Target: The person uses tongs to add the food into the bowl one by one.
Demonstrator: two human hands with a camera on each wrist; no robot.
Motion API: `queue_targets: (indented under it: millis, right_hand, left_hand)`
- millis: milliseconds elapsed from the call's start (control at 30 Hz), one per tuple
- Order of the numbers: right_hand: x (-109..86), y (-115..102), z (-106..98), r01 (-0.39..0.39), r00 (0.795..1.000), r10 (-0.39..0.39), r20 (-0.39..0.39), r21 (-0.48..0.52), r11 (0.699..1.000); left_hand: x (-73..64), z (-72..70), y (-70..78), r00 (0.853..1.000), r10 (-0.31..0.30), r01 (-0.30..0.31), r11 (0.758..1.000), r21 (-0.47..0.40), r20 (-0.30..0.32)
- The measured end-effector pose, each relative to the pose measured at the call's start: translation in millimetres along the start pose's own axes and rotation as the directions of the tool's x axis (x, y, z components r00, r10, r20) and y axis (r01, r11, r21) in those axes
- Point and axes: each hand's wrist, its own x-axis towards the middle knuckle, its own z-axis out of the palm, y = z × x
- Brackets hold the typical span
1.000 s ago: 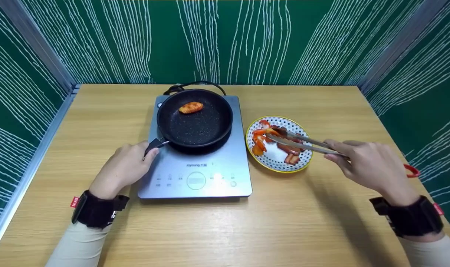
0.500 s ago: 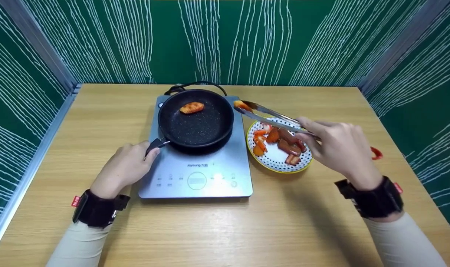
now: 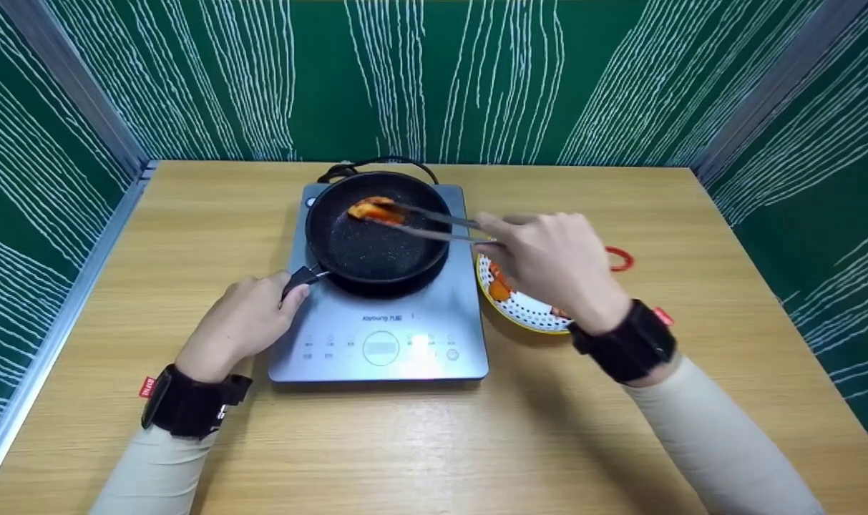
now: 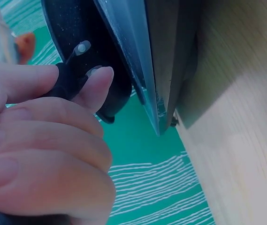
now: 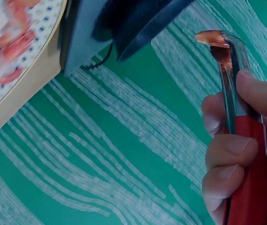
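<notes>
Right hand point(image 3: 541, 254), fingers curled round the tongs point(image 3: 448, 234), a morsel point(image 5: 211, 37) between the tips over the far half of the pan point(image 3: 369, 254); whether it touches the second piece point(image 3: 362, 206) there is blurred. The tongs' length presumably keeps the fingers clear of the pan. Left hand point(image 3: 244, 315), gripping the handle point(image 3: 301, 280) from the near left, probably to steady the pan. The pan sits on the far part of the cooker point(image 3: 319, 315); the plate point(image 3: 523, 309) lies just to its right, likely for a short carry. Materials: pan round, dark, speckled; tongs metallic with a red grip point(image 5: 248, 187); morsel orange-brown; cooker flat, silvery; plate white, dark-dotted, yellow-rimmed; table point(image 3: 376, 443) pale, wood-grained.
</notes>
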Motion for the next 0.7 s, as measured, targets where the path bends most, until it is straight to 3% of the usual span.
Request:
queue_targets:
  millis: [267,500,700]
  right_hand:
    - [26.2,-18,22,0.008,0.997,-0.006,0.08,-0.026,1.0]
    - [46.9,-26,38,0.007,0.981,0.009,0.195,-0.079,0.997]
    - [57.3,-35,50,0.013,0.976,0.015,0.215,-0.128,0.992]
  left_hand:
    - [0.7,1.4,0.0,1.0,-0.015,0.015,1.0,-0.014,0.004]
    - [0.3,1.8,-0.5,1.0,-0.018,0.018,1.0,-0.011,0.007]
    - [0.5,1.8,0.1,1.0,-0.02,0.02,1.0,-0.012,0.007]
